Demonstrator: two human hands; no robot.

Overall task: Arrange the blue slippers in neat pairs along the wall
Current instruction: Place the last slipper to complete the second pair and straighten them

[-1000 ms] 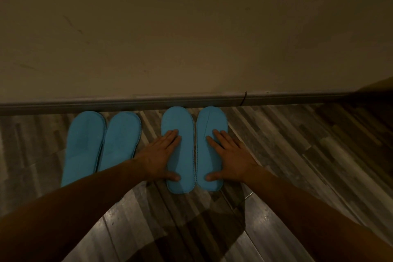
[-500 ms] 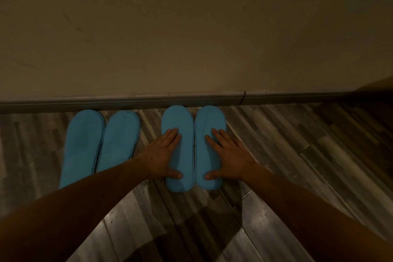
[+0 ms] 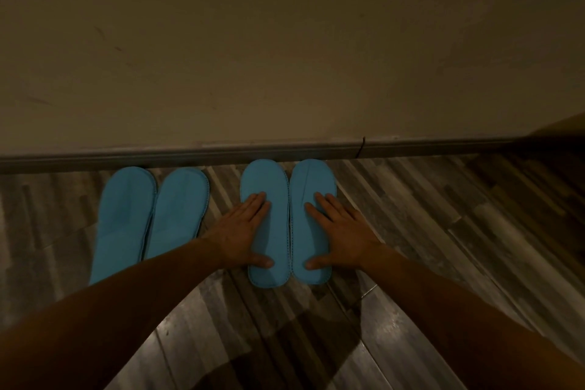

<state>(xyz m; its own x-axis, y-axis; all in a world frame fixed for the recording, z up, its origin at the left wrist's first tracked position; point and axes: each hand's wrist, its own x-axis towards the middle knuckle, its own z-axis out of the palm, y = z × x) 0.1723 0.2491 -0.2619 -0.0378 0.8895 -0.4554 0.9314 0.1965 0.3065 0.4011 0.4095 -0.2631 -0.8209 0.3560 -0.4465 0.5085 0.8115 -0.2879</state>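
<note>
Two pairs of flat blue slippers lie on the wood floor with their toes at the baseboard. In the right pair, my left hand (image 3: pixel 242 231) rests flat on the left slipper (image 3: pixel 269 231) and my right hand (image 3: pixel 342 231) rests flat on the right slipper (image 3: pixel 308 187). Both hands have fingers spread and press down without gripping. The two slippers touch side by side. The left pair (image 3: pixel 152 215) lies apart from my hands, its heel end partly hidden by my left forearm.
A beige wall (image 3: pixel 285 41) with a grey baseboard (image 3: pixel 190 155) runs across the view. A thin dark cord (image 3: pixel 361 147) hangs over the baseboard to the right of the slippers. Bare wood-plank floor (image 3: pixel 443 215) extends to the right.
The right pair has slid slightly toward the wall under my hands. The left pair has stayed put.
</note>
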